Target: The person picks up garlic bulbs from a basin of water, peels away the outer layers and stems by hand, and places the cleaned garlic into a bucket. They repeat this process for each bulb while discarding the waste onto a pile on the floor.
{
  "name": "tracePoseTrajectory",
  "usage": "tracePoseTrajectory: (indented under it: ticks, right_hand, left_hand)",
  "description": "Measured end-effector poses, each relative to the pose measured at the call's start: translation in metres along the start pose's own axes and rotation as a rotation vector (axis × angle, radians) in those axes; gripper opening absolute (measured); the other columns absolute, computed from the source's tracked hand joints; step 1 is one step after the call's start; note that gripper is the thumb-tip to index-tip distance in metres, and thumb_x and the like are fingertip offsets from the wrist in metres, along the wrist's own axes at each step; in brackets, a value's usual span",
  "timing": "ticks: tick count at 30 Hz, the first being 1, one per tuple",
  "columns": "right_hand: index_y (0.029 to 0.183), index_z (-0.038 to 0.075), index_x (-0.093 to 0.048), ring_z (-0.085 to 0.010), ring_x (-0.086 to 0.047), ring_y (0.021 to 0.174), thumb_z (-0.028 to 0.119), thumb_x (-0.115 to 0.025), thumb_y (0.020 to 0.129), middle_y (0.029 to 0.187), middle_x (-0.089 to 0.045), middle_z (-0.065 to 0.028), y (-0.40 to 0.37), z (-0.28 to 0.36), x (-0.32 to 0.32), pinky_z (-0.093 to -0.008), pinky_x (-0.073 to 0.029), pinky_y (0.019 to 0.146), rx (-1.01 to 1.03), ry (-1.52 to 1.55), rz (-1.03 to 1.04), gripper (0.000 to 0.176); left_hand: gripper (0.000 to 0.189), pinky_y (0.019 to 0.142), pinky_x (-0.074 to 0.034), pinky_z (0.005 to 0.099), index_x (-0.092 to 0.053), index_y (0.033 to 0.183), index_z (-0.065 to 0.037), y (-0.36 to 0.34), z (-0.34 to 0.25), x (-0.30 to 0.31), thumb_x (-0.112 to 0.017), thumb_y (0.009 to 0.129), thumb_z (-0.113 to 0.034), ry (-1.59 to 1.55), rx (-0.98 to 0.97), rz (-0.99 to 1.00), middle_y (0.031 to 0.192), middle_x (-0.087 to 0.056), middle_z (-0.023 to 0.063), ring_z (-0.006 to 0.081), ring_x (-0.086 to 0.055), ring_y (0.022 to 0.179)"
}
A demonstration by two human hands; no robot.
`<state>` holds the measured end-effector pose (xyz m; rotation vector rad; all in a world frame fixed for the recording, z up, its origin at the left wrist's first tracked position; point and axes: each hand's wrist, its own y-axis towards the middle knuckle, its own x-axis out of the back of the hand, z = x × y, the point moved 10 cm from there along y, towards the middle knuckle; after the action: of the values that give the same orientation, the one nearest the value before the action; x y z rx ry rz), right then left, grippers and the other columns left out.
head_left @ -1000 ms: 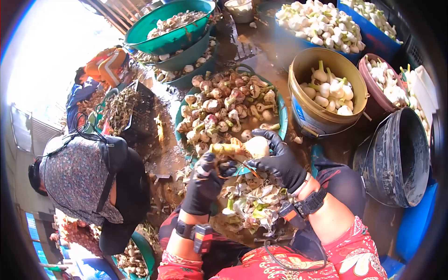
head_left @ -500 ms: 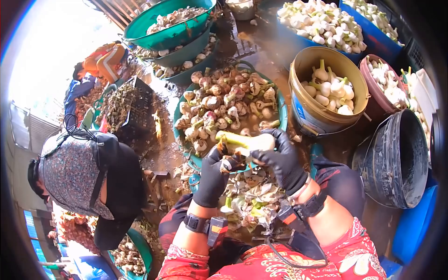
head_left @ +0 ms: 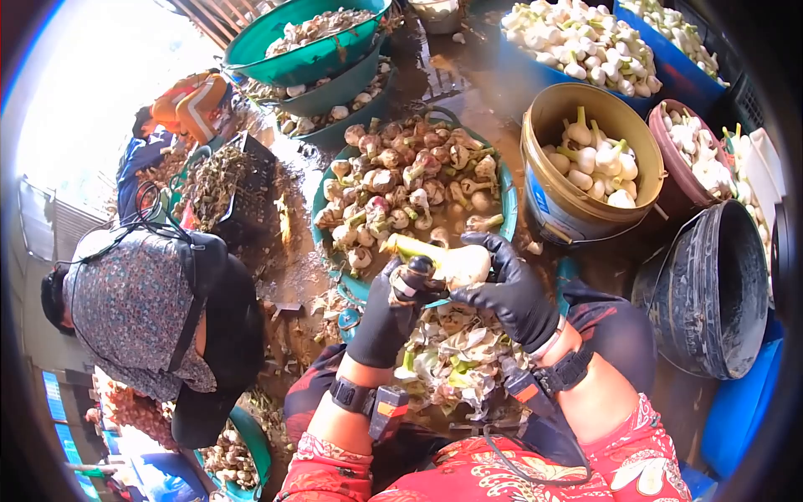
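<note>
1. The white peeled bulb point(head_left: 462, 263) with a pale green stalk sits at centre frame, held between both hands, above the near rim of the basin.
2. The right hand point(head_left: 510, 293), in a black glove, is closed around the bulb's rounded end.
3. The left hand point(head_left: 386, 316), also black-gloved, grips the stalk end, thumb raised against it.
4. Directly below the hands lies a pile of pale green and white peelings point(head_left: 456, 361).
5. Just behind the bulb, a round teal plastic basin point(head_left: 358, 287) holds unpeeled, brownish bulbs.
6. To the right stands a tan plastic bucket point(head_left: 569, 219) containing peeled white bulbs; a black bucket point(head_left: 719, 284) stands nearer, right.
7. A co-worker in a patterned top point(head_left: 138, 309) crouches at left.
</note>
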<state>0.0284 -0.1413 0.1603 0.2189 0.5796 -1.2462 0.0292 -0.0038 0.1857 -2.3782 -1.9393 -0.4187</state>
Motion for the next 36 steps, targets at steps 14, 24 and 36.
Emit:
tracePoseTrajectory:
  ticks: [14, 24, 36]
  right_hand:
    - [0.119, -0.002, -0.05, -0.0129, -0.059, 0.09, 0.013, -0.065, 0.085, 0.101, -0.059, -0.0065, 0.003, -0.017, 0.005, -0.0261, -0.05, 0.078, 0.019, 0.176, -0.052, 0.04]
    - [0.094, 0.0, -0.058, -0.0264, -0.06, 0.055, 0.034, -0.045, 0.092, 0.071, -0.061, -0.0145, -0.027, -0.066, -0.044, -0.0319, -0.048, 0.044, -0.651, 0.643, 0.312, 0.037]
    - [0.114, -0.001, -0.053, -0.0273, -0.064, 0.083, 0.036, -0.054, 0.088, 0.099, -0.063, -0.0142, -0.009, -0.048, -0.022, -0.0414, -0.054, 0.075, -0.418, 0.664, 0.288, 0.045]
  left_hand:
    - [0.029, 0.069, -0.055, 0.0298, -0.056, 0.106, 0.004, -0.005, 0.028, -0.003, -0.064, 0.085, -0.014, -0.635, 0.387, -0.159, 0.093, -0.065, 0.0095, 0.0171, -0.066, 0.078]
    - [0.027, 0.073, -0.049, 0.0284, -0.063, 0.103, -0.001, -0.007, 0.025, 0.008, -0.062, 0.077, 0.003, -0.039, 0.087, -0.101, 0.09, -0.067, 0.0093, 0.0145, -0.063, 0.084]
    - [0.041, 0.074, -0.05, 0.0267, -0.052, 0.12, 0.003, -0.023, 0.01, -0.002, -0.062, 0.086, -0.018, -0.506, 0.308, -0.005, 0.096, -0.065, 0.009, 0.014, -0.063, 0.082]
